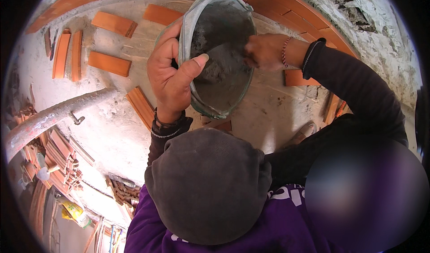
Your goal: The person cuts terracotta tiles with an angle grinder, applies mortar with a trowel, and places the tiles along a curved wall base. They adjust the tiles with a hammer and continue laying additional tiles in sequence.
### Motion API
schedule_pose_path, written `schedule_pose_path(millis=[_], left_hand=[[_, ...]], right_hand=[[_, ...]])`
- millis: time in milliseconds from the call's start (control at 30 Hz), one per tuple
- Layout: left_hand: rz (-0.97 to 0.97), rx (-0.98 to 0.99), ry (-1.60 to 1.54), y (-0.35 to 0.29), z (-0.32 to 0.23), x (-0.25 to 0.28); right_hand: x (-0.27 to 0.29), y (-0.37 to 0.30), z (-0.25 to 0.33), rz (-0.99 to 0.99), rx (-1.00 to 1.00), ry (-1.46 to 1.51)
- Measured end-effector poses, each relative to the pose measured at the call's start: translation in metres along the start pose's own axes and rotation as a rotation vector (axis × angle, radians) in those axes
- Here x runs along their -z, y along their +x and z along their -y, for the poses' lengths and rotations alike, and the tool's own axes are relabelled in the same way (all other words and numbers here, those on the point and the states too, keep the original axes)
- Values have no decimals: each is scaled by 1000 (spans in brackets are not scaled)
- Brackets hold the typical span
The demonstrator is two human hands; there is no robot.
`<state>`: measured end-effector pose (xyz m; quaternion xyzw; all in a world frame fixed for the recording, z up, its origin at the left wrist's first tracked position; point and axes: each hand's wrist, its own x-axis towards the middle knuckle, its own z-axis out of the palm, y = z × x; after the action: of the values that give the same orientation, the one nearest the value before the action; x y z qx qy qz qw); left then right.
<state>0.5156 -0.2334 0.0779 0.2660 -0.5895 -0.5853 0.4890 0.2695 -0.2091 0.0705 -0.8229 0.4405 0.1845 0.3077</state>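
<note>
A bucket (pixel 184 42) with a grey, mortar-caked rim is tilted so its oval mouth faces me. Wet grey mortar (pixel 224 89) coats its inside. My left hand (pixel 172 76) grips the bucket's left rim, fingers round the outside and thumb hooked over the edge. At the opposite side of the mouth is my right hand (pixel 268 51), its fingers closed and blurred by motion. A smooth grey rounded shape lies in the mortar beside those fingers; whether it is a tool or mortar is unclear. What the right hand holds is hidden.
Flat terracotta bricks (pixel 109 64) lie scattered on the dusty floor (pixel 107 132). A brick row (pixel 286 13) curves along the far side, below a rough wall (pixel 376 42). At left are a mortar-spattered pole (pixel 58 112) and stacked tiles (pixel 60 152). Dark grey cloth (pixel 208 185) hides the lower middle.
</note>
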Motion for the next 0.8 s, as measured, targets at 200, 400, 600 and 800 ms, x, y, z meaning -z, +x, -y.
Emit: schedule_pose_path(millis=[200,400,600,800], left_hand=[[-43,84,-59,-2,1,16],[-205,165,-124,-6,5,98],[-393,367,327,-44,19,179],[-624,381,1533,-177,73,171]], right_hand=[[-27,0,5,-61,53,422],[0,1,14,90,-27,796],[40,-13,20,-191,99,655],[64,-25,36,-182,3,622]])
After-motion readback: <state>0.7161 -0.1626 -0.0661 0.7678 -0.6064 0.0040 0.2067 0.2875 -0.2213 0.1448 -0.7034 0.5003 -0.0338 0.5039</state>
